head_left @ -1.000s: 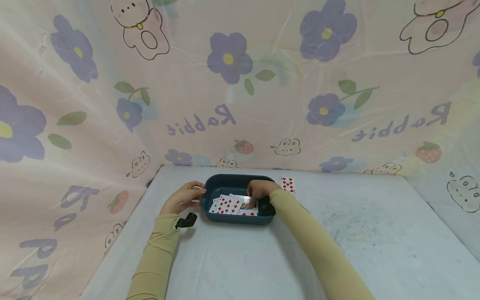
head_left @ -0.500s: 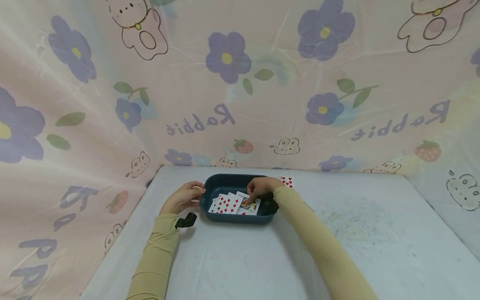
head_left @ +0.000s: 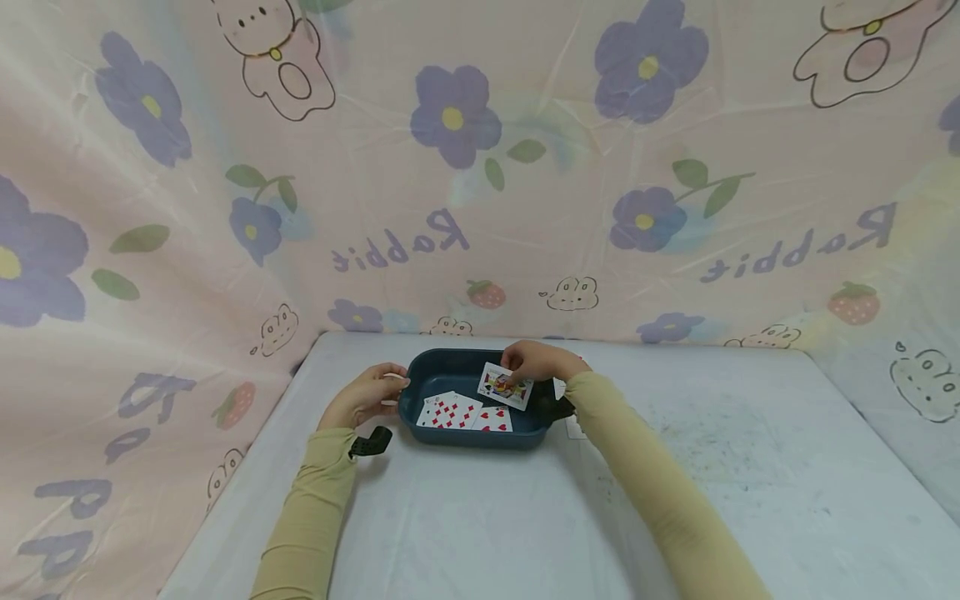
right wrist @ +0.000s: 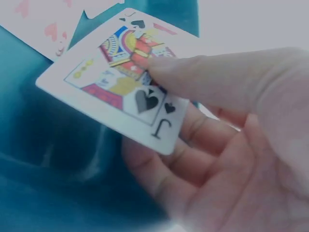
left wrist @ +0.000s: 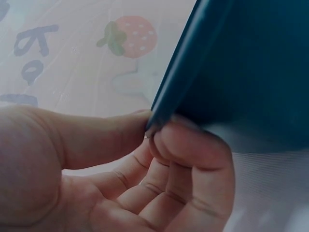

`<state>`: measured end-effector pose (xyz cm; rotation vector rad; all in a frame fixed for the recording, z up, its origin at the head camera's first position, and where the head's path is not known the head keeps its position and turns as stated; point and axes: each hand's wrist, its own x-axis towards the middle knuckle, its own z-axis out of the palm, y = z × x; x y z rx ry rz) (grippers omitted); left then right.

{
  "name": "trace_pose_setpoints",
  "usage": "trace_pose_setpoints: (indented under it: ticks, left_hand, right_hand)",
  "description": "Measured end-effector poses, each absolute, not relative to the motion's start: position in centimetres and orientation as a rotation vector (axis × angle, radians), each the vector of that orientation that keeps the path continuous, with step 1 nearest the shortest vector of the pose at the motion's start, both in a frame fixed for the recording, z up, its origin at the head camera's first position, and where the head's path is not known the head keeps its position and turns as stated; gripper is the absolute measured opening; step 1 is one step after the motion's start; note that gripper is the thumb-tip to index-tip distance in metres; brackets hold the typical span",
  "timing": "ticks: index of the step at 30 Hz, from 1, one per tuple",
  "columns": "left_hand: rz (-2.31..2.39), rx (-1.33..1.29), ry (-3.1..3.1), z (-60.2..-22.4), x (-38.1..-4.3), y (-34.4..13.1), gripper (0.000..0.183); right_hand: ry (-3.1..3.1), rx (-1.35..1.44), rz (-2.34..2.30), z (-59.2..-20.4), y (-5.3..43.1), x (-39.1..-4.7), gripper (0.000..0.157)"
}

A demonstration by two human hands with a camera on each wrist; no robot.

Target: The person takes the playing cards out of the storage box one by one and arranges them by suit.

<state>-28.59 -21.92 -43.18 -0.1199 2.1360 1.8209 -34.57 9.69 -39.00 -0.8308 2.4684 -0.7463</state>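
A dark blue oblong tub [head_left: 472, 439] sits on the white table. My left hand [head_left: 366, 395] pinches the rim at its left end; in the left wrist view the thumb [left wrist: 111, 137] lies on one side of the rim and a curled finger on the other. Over the tub's right part, my right hand [head_left: 543, 362] holds a jack of spades [head_left: 504, 387] face up, thumb on its face and fingers beneath, as the right wrist view shows. Inside the tub lie a red diamond card [head_left: 454, 410], a heart card [head_left: 493, 419] and black-pipped card edges.
Partly hidden by the right wrist, white cards [head_left: 575, 427] lie on the table right of the tub. Black wrist cameras [head_left: 372, 441] stick out from both sleeves. A patterned curtain [head_left: 525, 200] rises behind the table and along its sides.
The right hand has lifted the jack of spades off the other cards and moved it up and to the right, uncovering the heart card. The left hand stays at the rim.
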Motion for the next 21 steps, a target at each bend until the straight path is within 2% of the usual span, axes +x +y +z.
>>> trace_pose_setpoints:
  ticks: [7, 11, 17, 21]
  left_hand:
    - [1.808, -0.133, 2.145, -43.0, -28.4, -21.8, 0.027]
    - [1.805, -0.135, 2.144, -43.0, -28.4, -21.7, 0.028]
    - [1.807, -0.12, 2.149, -43.1, -28.7, -21.9, 0.028]
    - [1.814, -0.129, 2.135, -43.1, -28.6, -21.8, 0.026]
  right_hand:
    - [2.486, -0.796, -0.961, -38.3, 11.9, -34.3, 0.023]
    - [2.513, -0.715, -1.094, -37.7, 14.0, -34.0, 0.025]
    - [2.548, -0.513, -1.34, -37.1, 17.8, -33.6, 0.027]
    - [2.609, -0.276, -1.401, -37.9, 20.5, -33.7, 0.033]
